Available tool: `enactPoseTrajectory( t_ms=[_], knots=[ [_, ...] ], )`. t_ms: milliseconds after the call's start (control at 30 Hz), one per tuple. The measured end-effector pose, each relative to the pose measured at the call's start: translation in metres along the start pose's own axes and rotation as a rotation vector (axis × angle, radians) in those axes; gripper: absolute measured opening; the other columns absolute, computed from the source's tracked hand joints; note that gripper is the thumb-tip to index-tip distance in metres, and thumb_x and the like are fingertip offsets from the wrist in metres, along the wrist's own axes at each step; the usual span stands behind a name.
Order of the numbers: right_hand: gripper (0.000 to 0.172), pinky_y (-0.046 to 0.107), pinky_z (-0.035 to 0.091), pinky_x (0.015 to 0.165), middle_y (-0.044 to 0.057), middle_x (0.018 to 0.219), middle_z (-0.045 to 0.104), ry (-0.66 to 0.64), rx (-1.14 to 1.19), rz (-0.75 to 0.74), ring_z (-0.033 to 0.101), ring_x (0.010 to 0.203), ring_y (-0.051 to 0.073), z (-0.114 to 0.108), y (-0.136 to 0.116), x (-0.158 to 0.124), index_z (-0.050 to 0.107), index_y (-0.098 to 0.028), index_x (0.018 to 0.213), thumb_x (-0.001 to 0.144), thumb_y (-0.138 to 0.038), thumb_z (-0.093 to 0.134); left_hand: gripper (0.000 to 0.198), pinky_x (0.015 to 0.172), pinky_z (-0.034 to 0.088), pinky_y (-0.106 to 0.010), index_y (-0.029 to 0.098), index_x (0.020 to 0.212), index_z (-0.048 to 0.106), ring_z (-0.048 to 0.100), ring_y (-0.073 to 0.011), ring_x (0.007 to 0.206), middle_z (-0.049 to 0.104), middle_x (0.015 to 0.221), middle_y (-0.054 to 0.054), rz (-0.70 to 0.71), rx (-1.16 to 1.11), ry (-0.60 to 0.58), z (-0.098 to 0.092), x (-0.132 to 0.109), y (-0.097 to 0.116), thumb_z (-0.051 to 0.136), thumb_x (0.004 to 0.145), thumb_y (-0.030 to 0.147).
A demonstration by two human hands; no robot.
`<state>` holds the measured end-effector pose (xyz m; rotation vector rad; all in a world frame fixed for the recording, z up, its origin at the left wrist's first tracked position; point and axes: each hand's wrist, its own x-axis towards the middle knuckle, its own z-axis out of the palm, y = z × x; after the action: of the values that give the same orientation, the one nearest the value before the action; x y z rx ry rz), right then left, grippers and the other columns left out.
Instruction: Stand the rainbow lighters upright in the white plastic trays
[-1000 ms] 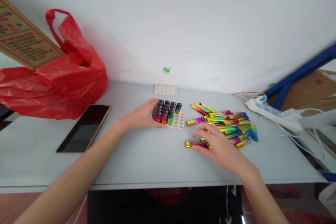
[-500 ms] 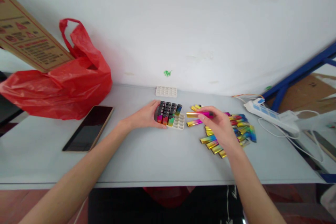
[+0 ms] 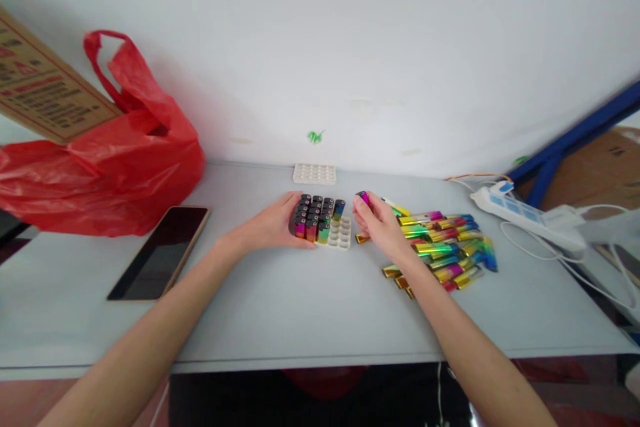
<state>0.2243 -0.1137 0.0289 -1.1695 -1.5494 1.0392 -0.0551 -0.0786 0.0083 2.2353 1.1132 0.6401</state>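
A person in dark clothing (image 3: 250,397) sits at a pale table (image 3: 280,313), both forearms stretched across it. A phone (image 3: 160,253) lies face up to the left. The left hand (image 3: 274,223) has its grip spread wide around the left end of a white tray (image 3: 343,233), thumb at the near side and fingers at the far, holding the black-topped lighters (image 3: 314,215) that stand packed there; cups at the tray's near right are bare. The right hand (image 3: 380,223) has its grip closed on one lighter (image 3: 365,197), its dark top and magenta body showing between thumb and fingers, near the tray but apart from it. A pile of shiny multicoloured lighters (image 3: 440,250) lies to the right, near a white power strip (image 3: 525,217). At left, a red plastic bag (image 3: 115,177) rests beside a printed carton (image 3: 47,83). A second white tray (image 3: 315,174) lies by the wall (image 3: 320,47).
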Motion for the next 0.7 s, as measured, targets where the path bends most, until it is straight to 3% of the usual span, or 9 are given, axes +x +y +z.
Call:
enactPoseTrajectory(
  t_ms=[100, 200, 467, 700],
  knots=[
    [0.067, 0.030, 0.029, 0.056, -0.005, 0.059, 0.040, 0.091, -0.215, -0.108, 0.038, 0.060, 0.014, 0.003, -0.002, -0.010, 0.039, -0.026, 0.065, 0.100, -0.079, 0.061, 0.083, 0.109, 0.058, -0.053, 0.019, 0.129, 0.064, 0.069, -0.0392, 0.123, 0.069, 0.135, -0.016, 0.004, -0.001, -0.015, -0.001, 0.000, 0.001, 0.099, 0.066, 0.061],
    [0.066, 0.032, 0.026, 0.057, -0.005, 0.054, 0.037, 0.125, -0.299, -0.123, 0.035, 0.058, 0.014, 0.006, -0.005, -0.016, 0.033, -0.027, 0.061, 0.104, -0.070, 0.058, 0.082, 0.109, 0.059, -0.052, 0.020, 0.131, 0.064, 0.070, -0.0381, 0.123, 0.069, 0.135, -0.015, 0.012, 0.006, -0.018, -0.002, -0.001, 0.003, 0.097, 0.069, 0.063],
    [0.045, 0.034, 0.028, 0.062, -0.004, 0.056, 0.045, 0.106, -0.408, -0.090, 0.042, 0.058, 0.017, 0.010, -0.001, -0.019, 0.036, -0.028, 0.063, 0.100, -0.043, 0.056, 0.085, 0.110, 0.059, -0.050, 0.024, 0.135, 0.063, 0.071, -0.0363, 0.124, 0.069, 0.136, -0.012, -0.002, 0.003, -0.008, -0.002, -0.002, 0.003, 0.100, 0.067, 0.058],
    [0.046, 0.034, 0.029, 0.063, -0.004, 0.057, 0.046, 0.108, -0.468, -0.108, 0.043, 0.058, 0.017, 0.011, -0.005, -0.021, 0.037, -0.028, 0.066, 0.104, -0.043, 0.058, 0.086, 0.112, 0.060, -0.052, 0.022, 0.132, 0.063, 0.071, -0.0383, 0.128, 0.069, 0.137, -0.014, 0.006, 0.012, 0.003, -0.002, -0.001, 0.002, 0.098, 0.065, 0.062]
  ],
)
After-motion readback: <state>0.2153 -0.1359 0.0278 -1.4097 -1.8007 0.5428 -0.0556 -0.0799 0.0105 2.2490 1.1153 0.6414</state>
